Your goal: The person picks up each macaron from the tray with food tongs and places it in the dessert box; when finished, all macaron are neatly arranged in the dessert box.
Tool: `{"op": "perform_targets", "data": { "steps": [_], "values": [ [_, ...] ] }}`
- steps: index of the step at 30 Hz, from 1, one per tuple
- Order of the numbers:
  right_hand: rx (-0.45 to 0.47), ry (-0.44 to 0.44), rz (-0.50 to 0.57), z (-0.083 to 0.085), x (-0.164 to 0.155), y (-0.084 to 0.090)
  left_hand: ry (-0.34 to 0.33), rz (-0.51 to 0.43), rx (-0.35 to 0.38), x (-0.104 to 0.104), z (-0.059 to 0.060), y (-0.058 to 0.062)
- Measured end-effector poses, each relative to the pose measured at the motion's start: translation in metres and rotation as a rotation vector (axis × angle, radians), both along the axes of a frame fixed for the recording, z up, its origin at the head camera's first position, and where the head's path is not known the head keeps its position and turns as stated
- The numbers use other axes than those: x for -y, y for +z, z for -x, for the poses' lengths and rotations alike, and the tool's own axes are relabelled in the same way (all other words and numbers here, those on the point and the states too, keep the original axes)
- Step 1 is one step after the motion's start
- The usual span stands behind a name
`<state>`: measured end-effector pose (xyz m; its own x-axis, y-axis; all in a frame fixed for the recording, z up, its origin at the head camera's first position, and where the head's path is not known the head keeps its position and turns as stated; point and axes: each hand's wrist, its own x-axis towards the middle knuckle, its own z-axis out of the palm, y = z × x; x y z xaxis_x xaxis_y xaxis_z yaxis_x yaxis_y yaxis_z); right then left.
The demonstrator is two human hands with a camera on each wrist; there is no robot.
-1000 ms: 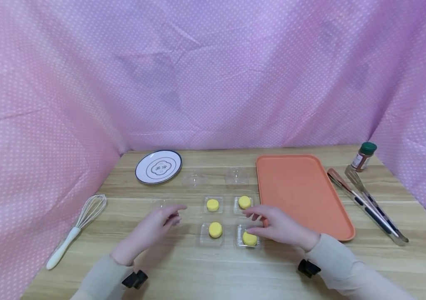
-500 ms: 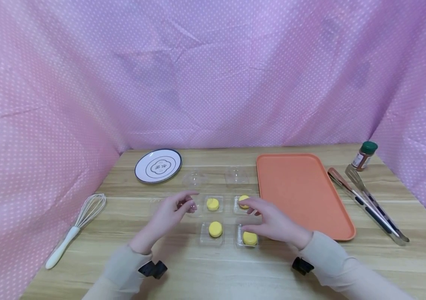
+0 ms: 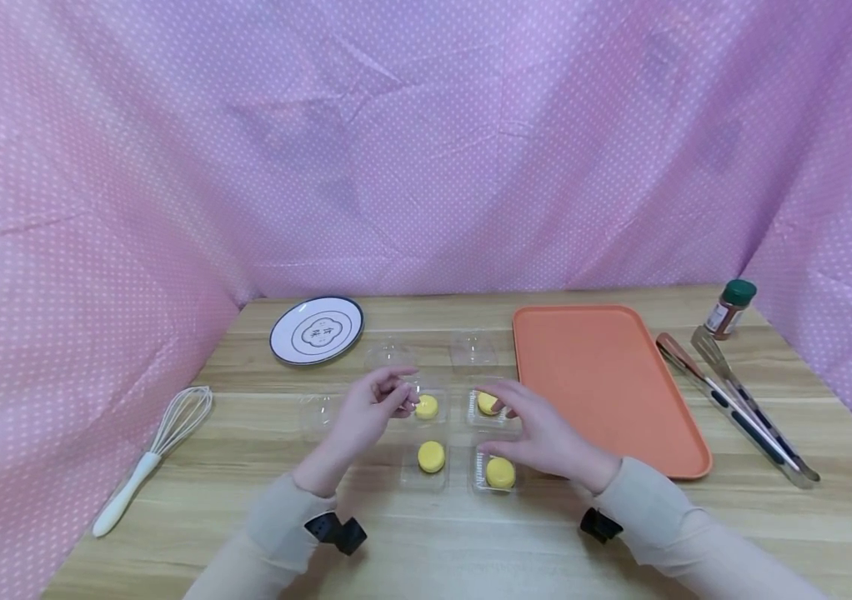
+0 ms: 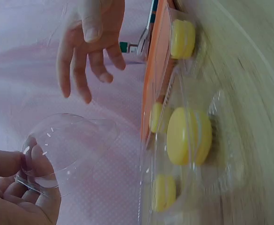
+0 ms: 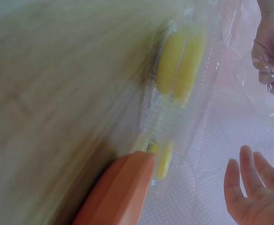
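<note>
My left hand (image 3: 364, 410) pinches a clear domed plastic lid (image 4: 76, 150) between thumb and fingers, held up near the back left macaron (image 3: 428, 407). In the left wrist view the lid hangs clear of the boxes. My right hand (image 3: 546, 435) hovers with spread, relaxed fingers over the right-hand pair of boxes, holding nothing. Beneath it sit a front right macaron (image 3: 501, 474) and a partly covered back right macaron (image 3: 486, 404). A front left macaron (image 3: 431, 457) rests in its own clear plastic base (image 3: 413, 477). All these macarons are yellow.
More clear domed lids lie behind the boxes, one being a lid (image 3: 473, 348), with another lid (image 3: 318, 414) at left. An orange tray (image 3: 606, 392) borders the right hand. Around stand a plate (image 3: 317, 331), whisk (image 3: 156, 458), tongs (image 3: 741, 408) and spice jar (image 3: 729, 308).
My left hand has moved right and away from me with the lid, up to the back left macaron. My right hand has shifted slightly left over the right-hand boxes.
</note>
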<state>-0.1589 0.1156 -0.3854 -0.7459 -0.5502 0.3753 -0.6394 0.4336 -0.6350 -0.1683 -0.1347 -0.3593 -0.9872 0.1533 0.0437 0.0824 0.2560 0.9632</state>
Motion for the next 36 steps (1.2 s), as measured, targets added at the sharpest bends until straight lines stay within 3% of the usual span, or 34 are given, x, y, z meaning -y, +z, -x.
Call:
{"op": "perform_targets", "data": {
  "steps": [7,13,23,36],
  "values": [
    [-0.126,-0.058,-0.021,0.003,0.002,0.003,0.006,-0.098,0.06,-0.016,0.004,0.002],
    [-0.225,-0.09,-0.106,0.004,0.004,0.006,-0.022,-0.138,0.07,-0.029,0.005,0.0],
    [-0.526,-0.152,-0.181,0.01,0.003,0.004,-0.05,-0.259,0.146,-0.045,0.007,0.0],
    [-0.657,-0.168,-0.154,0.014,0.004,-0.002,-0.064,-0.315,0.173,-0.053,0.005,0.0]
  ]
}}
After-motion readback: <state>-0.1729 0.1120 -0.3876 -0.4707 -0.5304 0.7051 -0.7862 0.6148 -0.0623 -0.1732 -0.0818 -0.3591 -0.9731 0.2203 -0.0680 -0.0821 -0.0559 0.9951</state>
